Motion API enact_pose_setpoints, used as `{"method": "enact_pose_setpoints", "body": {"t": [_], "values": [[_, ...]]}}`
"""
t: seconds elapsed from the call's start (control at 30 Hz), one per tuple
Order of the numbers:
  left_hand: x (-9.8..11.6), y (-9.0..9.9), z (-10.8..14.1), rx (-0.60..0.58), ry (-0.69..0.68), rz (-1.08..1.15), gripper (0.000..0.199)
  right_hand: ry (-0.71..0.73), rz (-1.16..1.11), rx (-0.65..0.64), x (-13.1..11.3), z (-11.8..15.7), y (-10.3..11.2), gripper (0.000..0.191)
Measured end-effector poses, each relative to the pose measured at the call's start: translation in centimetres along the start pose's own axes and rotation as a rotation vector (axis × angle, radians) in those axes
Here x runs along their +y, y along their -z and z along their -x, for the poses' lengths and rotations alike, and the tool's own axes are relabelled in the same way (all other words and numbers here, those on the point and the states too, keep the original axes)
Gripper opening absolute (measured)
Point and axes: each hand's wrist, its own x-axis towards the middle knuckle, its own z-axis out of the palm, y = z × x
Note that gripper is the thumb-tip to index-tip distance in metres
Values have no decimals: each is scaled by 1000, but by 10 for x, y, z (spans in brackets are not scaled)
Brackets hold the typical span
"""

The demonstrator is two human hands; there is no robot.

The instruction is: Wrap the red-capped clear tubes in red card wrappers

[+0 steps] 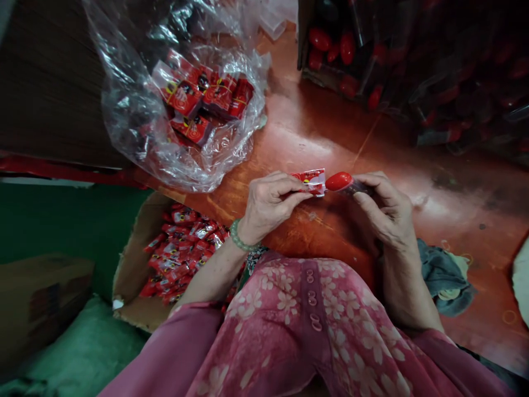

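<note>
My left hand (275, 201) pinches a small red printed plastic wrapper (316, 181), its clear end pointing right. A green bead bracelet circles that wrist. In my right hand (384, 207) is a clear tube with a rounded red tip (339, 181), held between thumb and fingers. The red tip points left and meets the end of the wrapper, or lies right beside it; I cannot tell whether it has gone inside. My fingers hide the tube's far end.
A clear plastic bag (124, 132) holds bundles of red wrappers (188, 99). Red-tipped clear tubes (347, 48) fill a dark container at upper right. At lower left, a cardboard box (138, 237) contains many red packets (182, 253). A grey-green cloth (442, 275) lies on the reddish table (475, 220).
</note>
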Motion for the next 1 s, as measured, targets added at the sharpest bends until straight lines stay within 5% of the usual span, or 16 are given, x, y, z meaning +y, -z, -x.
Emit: {"method": "enact_pose_setpoints", "body": {"t": [0.53,0.8,1.0], "values": [[2,2,4,-89,-117,-94,17,190,351,-269,-15,-4,17,33],[-1,0,6,-73,-10,77,19,155,194,-203,-23,-8,25,30],[3,2,6,-125,-3,98,16,149,212,-309,-23,-8,24,27]]}}
